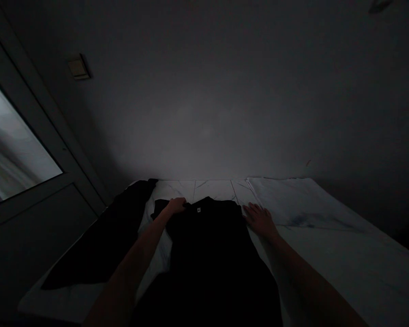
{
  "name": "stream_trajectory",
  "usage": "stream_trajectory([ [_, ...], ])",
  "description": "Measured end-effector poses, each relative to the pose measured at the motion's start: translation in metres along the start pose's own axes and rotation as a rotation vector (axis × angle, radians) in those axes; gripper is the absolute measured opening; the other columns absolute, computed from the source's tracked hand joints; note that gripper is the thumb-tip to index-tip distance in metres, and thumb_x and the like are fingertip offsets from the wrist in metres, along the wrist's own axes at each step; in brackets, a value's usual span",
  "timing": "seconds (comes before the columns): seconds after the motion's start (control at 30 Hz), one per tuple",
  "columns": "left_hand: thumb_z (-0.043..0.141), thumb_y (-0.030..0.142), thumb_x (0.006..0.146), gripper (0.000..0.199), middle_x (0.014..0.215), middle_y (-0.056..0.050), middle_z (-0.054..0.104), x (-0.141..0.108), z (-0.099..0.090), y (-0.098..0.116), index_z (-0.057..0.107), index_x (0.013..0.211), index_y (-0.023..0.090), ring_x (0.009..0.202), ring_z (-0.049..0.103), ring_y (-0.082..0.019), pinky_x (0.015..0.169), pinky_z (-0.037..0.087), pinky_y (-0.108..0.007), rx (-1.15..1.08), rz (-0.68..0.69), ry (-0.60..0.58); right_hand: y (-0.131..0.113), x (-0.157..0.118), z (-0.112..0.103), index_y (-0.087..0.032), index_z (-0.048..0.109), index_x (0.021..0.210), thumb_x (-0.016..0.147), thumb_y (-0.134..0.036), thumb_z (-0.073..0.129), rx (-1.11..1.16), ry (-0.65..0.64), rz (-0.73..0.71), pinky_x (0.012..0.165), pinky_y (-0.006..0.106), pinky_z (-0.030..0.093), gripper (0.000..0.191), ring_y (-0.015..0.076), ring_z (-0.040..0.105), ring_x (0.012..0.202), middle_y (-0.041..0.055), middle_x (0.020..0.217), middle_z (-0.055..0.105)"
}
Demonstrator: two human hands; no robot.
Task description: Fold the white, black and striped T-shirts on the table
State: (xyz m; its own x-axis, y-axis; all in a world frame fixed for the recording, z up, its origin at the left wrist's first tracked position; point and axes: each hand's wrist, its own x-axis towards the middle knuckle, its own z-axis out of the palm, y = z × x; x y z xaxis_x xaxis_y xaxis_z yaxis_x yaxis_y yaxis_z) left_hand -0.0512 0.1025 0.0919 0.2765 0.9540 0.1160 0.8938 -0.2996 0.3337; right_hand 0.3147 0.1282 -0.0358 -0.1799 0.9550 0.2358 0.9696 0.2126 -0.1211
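Observation:
A black shirt (pixel 214 250) lies spread on a white patterned sheet (pixel 213 187), with a small white mark near its collar. My left hand (pixel 177 205) is closed on the cloth at the shirt's left shoulder, beside the collar. One sleeve sticks out to the left behind that hand. At the opposite shoulder, my right hand (pixel 259 220) lies flat with its fingers spread, the fingertips at the shirt's edge. Dim light hides most folds, and the shirt's lower end runs out of view at the bottom.
Another dark cloth (pixel 105 240) lies along the left side of the bed. A folded pale cloth (pixel 293 200) rests at the back right. Behind the bed rises a grey wall (pixel 204 104) with a switch plate (pixel 78 68). A door with a glass pane (pixel 13 141) stands at the left.

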Motion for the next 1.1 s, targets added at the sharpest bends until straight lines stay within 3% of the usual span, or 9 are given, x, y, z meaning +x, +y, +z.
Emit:
stream_trajectory([
  [0.1,0.070,0.016,0.078,0.007,0.087,-0.004,0.066,-0.020,0.003,0.003,0.066,0.085,0.015,0.089,0.062,-0.019,0.084,0.049,-0.030,0.043,0.035,-0.030,0.003,0.002,0.000,-0.023,0.058,0.134,0.095,-0.041,0.040,0.112,0.011,0.013,0.114,0.056,0.026,0.047,0.0292,0.043,0.138,0.0109,0.147,0.051],
  [0.2,0.069,0.011,0.076,0.016,0.103,-0.005,0.066,-0.053,0.008,0.016,0.064,0.090,0.018,0.102,0.060,-0.022,0.094,0.046,-0.037,0.063,0.197,0.012,-0.010,0.000,-0.004,-0.018,0.057,0.133,0.093,-0.042,0.042,0.303,0.050,-0.081,0.111,0.053,0.035,0.049,0.0296,0.052,0.129,0.0154,0.138,0.059],
  [0.4,0.050,0.000,0.077,0.027,0.096,0.000,0.065,-0.131,0.010,0.056,0.057,0.092,0.022,0.099,0.060,-0.015,0.114,0.034,-0.046,-0.041,0.548,0.028,-0.097,-0.015,-0.040,-0.015,0.032,0.152,0.083,-0.033,0.059,0.503,0.121,-0.580,0.114,0.051,0.031,0.076,0.0287,0.032,0.144,0.0173,0.156,0.034],
  [0.47,0.048,0.001,0.078,0.027,0.094,0.001,0.064,-0.146,0.003,0.064,0.056,0.093,0.022,0.096,0.061,-0.014,0.116,0.034,-0.045,-0.068,0.626,0.030,-0.117,-0.013,-0.058,-0.022,0.047,0.144,0.084,-0.020,0.054,0.452,0.042,-0.672,0.117,0.051,0.025,0.061,0.0257,0.029,0.145,0.0112,0.151,0.045],
  [0.53,0.049,0.003,0.081,0.025,0.091,0.002,0.065,-0.153,-0.009,0.064,0.057,0.093,0.023,0.092,0.063,-0.013,0.115,0.036,-0.044,-0.098,0.662,0.075,-0.125,-0.005,-0.074,-0.026,0.068,0.118,0.081,-0.011,0.052,0.403,-0.071,-0.695,0.117,0.052,0.021,0.043,0.0247,0.044,0.136,0.0066,0.128,0.066],
  [0.67,0.058,0.017,0.086,0.006,0.086,0.000,0.068,-0.140,-0.048,0.053,0.059,0.087,0.023,0.088,0.066,-0.016,0.103,0.049,-0.040,-0.167,0.505,0.334,-0.117,0.017,-0.107,-0.020,0.071,0.081,0.074,-0.012,0.057,0.546,-0.117,-0.510,0.096,0.043,0.045,0.017,0.0218,0.067,0.090,0.0049,0.087,0.073],
  [0.83,0.065,0.028,0.085,0.005,0.080,0.001,0.071,-0.090,-0.093,0.065,0.065,0.084,0.023,0.075,0.066,-0.014,0.073,0.055,-0.024,-0.241,0.235,0.666,-0.132,0.022,-0.170,-0.020,0.064,0.090,0.088,-0.037,0.054,0.919,0.326,-0.243,0.077,0.034,0.049,0.019,0.0205,0.064,0.084,0.0036,0.087,0.070],
  [0.97,0.066,0.024,0.084,0.001,0.079,0.003,0.071,-0.050,-0.095,0.096,0.066,0.084,0.023,0.073,0.065,-0.012,0.073,0.053,-0.023,-0.324,0.273,0.713,-0.156,0.006,-0.207,-0.022,0.061,0.095,0.087,-0.047,0.059,1.014,0.520,-0.126,0.074,0.032,0.049,0.026,0.0204,0.063,0.081,0.0024,0.085,0.067],
  [1.1,0.066,0.018,0.082,0.009,0.083,0.003,0.072,-0.026,-0.073,0.111,0.067,0.089,0.024,0.077,0.067,-0.013,0.075,0.053,-0.023,-0.394,0.305,0.650,-0.164,-0.006,-0.207,-0.026,0.055,0.121,0.081,-0.047,0.068,0.997,0.509,-0.149,0.073,0.033,0.050,0.047,0.0201,0.063,0.081,0.0014,0.090,0.065],
])
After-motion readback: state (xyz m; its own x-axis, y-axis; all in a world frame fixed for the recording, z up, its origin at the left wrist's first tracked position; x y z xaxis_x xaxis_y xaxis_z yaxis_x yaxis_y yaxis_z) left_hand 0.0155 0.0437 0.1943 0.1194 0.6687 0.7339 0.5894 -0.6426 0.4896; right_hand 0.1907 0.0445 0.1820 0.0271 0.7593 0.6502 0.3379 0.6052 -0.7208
